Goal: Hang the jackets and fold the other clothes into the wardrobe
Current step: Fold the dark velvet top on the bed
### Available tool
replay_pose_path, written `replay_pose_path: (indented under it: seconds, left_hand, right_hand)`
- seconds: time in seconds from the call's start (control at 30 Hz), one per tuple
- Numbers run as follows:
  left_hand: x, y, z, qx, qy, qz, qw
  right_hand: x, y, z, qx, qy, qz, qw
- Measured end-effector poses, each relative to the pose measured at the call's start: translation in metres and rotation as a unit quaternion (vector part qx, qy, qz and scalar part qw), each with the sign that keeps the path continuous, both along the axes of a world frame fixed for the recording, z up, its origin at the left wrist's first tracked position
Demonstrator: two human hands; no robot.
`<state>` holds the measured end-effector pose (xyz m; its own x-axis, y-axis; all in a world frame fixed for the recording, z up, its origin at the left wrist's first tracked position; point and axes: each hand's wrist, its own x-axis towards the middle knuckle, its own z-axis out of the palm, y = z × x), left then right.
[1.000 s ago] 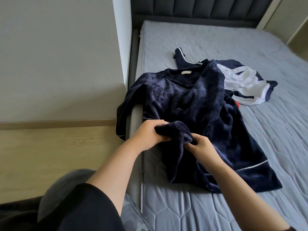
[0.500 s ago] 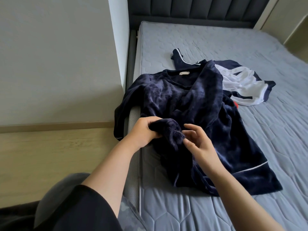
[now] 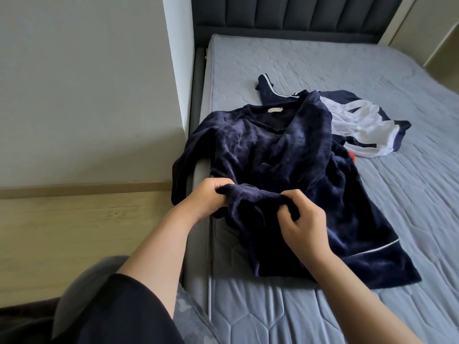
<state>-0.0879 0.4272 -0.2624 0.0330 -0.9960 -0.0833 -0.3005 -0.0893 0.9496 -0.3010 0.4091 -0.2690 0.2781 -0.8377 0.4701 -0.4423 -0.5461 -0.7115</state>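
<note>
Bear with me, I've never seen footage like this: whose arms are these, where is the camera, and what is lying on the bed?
There is no machine here: these are a person's two bare arms. The one picture comes from a wide-angle camera worn on the person's head, looking forward and down. A grey mattress fills the right side, with a dark padded headboard at its far end. On it lies a navy velvet top, one sleeve hanging over the bed's edge. Behind it sits a crumpled white and navy garment. The left hand and the right hand each have a grip on a bunched fold of the navy velvet top.
</note>
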Motion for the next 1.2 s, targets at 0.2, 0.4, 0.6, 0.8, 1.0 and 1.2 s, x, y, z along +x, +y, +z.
replay_pose_path:
  seconds: [0.2, 0.4, 0.6, 0.8, 1.0, 1.2]
  left_hand:
    - [0.019, 0.006, -0.005, 0.155, -0.075, -0.054, 0.984]
    - [0.020, 0.017, -0.032, 0.471, -0.231, -0.109, 0.845]
    - [-0.002, 0.009, -0.055, 0.247, -0.246, 0.089, 0.933]
    - [-0.008, 0.006, -0.049, 0.349, 0.052, 0.135, 0.926]
    - [0.004, 0.003, -0.053, 0.304, -0.345, 0.058, 0.886]
    - [-0.012, -0.004, -0.055, 0.170, -0.353, 0.060, 0.918]
  right_hand:
    - [-0.003, -0.002, 0.002, 0.225, 0.051, 0.233, 0.945]
    - [-0.007, -0.011, -0.034, 0.146, 0.162, 0.059, 0.974]
    - [-0.004, -0.011, -0.070, 0.057, 0.443, 0.150, 0.882]
    - [0.011, -0.009, -0.062, 0.018, 0.271, 0.060, 0.960]
    - [0.017, -0.021, -0.044, 0.221, 0.312, 0.223, 0.897]
    - [0.016, -0.055, -0.060, -0.027, 0.326, 0.012, 0.945]
